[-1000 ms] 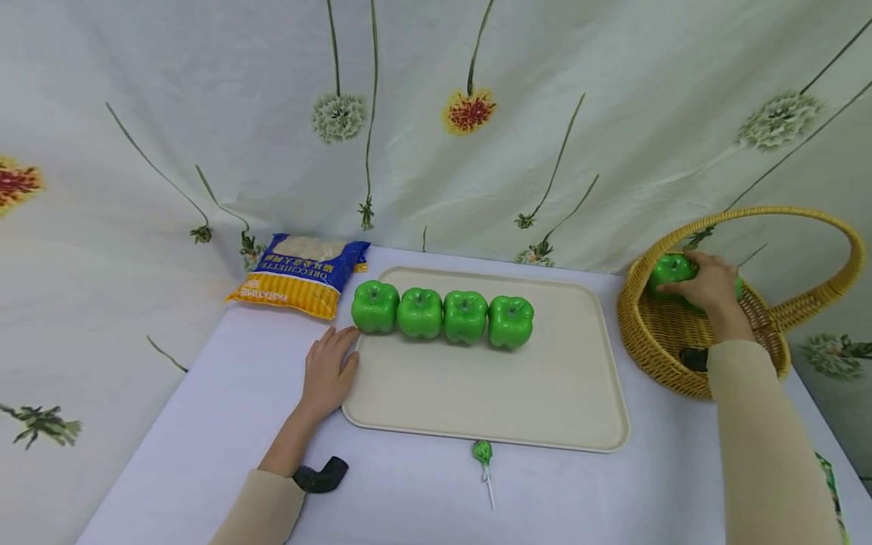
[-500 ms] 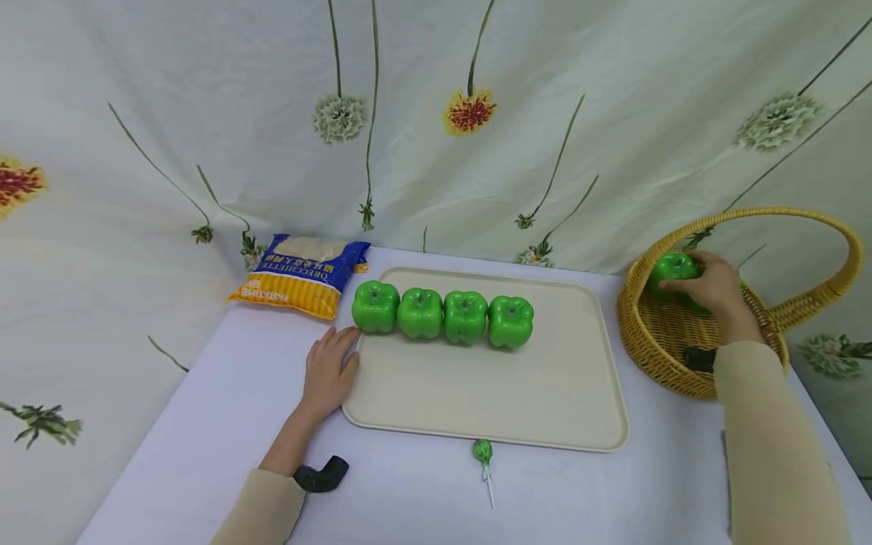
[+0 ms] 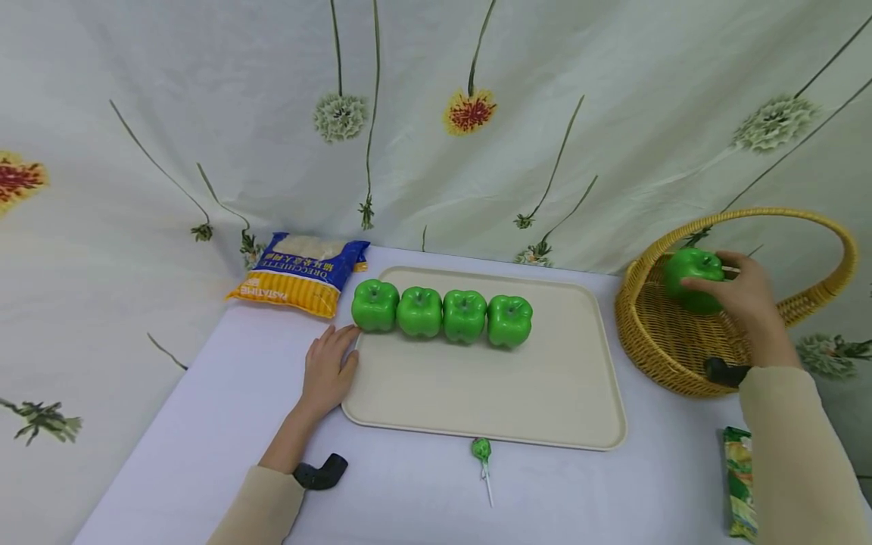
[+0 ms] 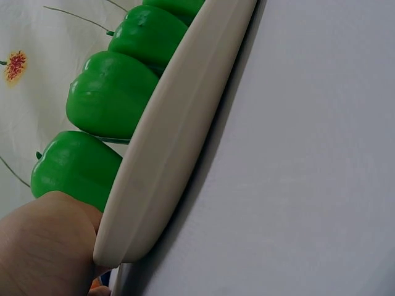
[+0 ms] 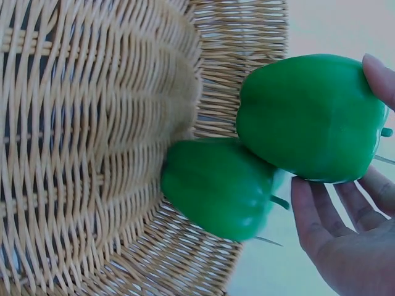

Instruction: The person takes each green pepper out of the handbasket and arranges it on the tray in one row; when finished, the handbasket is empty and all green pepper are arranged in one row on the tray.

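My right hand (image 3: 745,295) holds a green bell pepper (image 5: 308,117) by thumb and fingertips inside the wicker basket (image 3: 636,341). Under it in the right wrist view lies a second green bell pepper (image 5: 216,188), leaning against the woven wall and overlapped by the held one. On the left, my left hand (image 3: 328,371) rests along the edge of a cream tray (image 3: 490,393), fingers extended. Several green bell peppers (image 3: 420,312) stand side by side in a row along the tray's back left. In the left wrist view, the hand (image 4: 49,243) touches the tray's corner beside the nearest pepper.
An orange-and-blue pasta bag (image 3: 300,274) lies behind the left hand. A green lollipop (image 3: 481,450) is in front of the tray. Beside the right sleeve lies a green packet (image 3: 739,481). The basket's tall handle (image 3: 770,213) arches over the right hand; a floral cloth hangs behind.
My right hand has shifted rightward within the basket, with the pepper in its grip. The sleeve's move uncovers more of the green packet. My left hand stays put.
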`<state>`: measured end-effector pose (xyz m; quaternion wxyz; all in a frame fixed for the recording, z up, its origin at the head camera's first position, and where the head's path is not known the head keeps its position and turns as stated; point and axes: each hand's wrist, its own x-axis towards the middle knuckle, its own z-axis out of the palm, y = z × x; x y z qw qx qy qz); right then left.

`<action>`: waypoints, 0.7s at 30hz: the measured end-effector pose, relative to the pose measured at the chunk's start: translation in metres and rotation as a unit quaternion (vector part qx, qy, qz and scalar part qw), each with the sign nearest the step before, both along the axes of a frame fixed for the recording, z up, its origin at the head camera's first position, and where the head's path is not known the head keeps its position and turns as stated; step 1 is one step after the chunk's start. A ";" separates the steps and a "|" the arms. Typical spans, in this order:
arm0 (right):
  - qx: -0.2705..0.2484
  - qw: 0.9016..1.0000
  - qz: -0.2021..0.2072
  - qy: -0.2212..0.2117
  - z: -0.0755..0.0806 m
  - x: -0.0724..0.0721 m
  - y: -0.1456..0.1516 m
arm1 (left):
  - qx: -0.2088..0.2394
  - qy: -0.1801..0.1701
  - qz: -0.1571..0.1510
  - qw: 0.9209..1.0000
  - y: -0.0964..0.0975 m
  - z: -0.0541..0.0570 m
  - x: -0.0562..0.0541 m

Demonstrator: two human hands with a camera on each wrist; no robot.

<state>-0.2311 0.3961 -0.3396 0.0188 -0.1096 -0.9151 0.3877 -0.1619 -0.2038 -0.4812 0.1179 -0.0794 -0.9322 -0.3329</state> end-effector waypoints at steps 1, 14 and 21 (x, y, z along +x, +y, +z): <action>0.001 1.000 -0.004 0.002 0.001 0.003 0.001 | 0.001 -0.001 0.000 1.000 0.000 0.000 0.000; 0.014 0.996 -0.086 0.018 0.013 0.044 0.001 | 0.004 0.001 -0.001 1.000 0.000 0.000 0.000; 0.027 0.991 -0.120 0.053 0.017 0.066 -0.012 | 0.004 -0.005 0.002 1.000 0.000 0.001 0.000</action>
